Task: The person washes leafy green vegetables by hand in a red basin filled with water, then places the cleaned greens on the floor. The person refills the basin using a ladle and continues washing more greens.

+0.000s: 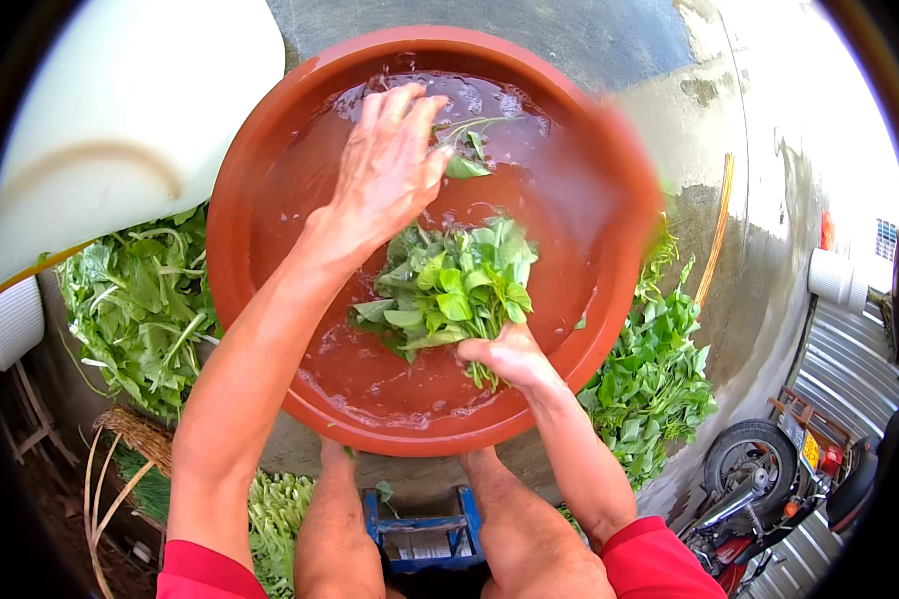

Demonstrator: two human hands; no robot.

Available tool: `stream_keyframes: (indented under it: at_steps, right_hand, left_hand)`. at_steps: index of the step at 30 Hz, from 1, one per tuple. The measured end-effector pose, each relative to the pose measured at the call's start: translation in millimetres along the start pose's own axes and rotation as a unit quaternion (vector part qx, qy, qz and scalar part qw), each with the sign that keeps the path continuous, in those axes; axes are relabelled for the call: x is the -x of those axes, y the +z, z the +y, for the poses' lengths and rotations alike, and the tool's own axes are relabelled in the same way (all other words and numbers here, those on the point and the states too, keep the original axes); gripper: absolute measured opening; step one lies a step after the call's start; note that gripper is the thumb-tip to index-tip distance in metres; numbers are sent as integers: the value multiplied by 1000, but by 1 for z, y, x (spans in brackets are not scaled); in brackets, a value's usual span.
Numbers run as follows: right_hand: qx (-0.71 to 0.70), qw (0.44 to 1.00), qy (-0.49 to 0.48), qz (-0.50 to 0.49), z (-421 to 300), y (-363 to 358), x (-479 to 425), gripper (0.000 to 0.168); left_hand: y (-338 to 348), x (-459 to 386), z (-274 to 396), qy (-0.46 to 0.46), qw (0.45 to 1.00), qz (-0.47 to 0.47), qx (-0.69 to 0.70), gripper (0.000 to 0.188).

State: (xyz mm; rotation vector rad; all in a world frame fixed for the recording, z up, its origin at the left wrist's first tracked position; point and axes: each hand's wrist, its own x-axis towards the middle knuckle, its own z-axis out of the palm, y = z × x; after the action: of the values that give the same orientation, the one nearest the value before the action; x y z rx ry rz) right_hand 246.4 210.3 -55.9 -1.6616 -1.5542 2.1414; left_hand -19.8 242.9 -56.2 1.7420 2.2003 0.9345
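Observation:
A round reddish-brown plastic basin point(431, 442) of water stands before me. My right hand point(508, 356) grips the stems of a bunch of leafy greens point(457, 281) over the basin's near half, leaves pointing away from me. Above the far part of the water is my left hand point(393, 153), palm down, fingers apart, holding nothing that I can see. A loose leafy sprig point(468, 153) floats just right of its fingers. Foam and splashes show on the water near the far wall. The basin's right side is partly blurred.
Piles of greens lie left point(138, 307) and right point(648, 385) of the basin. A large white container point(142, 97) crowds the upper left. Between my legs is a blue stool point(423, 528). A wicker basket point(138, 438) sits lower left; a motorcycle point(757, 479) stands lower right.

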Motion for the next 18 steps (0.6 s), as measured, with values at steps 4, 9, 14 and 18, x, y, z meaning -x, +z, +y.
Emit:
stream_keyframes:
  at_steps: [4, 9, 14, 18]
  right_hand:
    - [-192, 976, 55, -86, -1, -24, 58, 49]
    - [-235, 969, -21, -71, -28, -65, 82, 53]
    - [-107, 986, -128, -30, -69, -83, 42, 31]
    - [-51, 993, -106, 29, -51, -54, -11, 31]
  left_hand:
    - [62, -31, -9, -85, 988, -127, -16, 52]
    - [47, 3, -28, -47, 972, -214, 86, 34]
    - [-6, 62, -2, 81, 937, -288, 181, 37]
    - [2, 94, 5, -14, 939, -175, 297, 25]
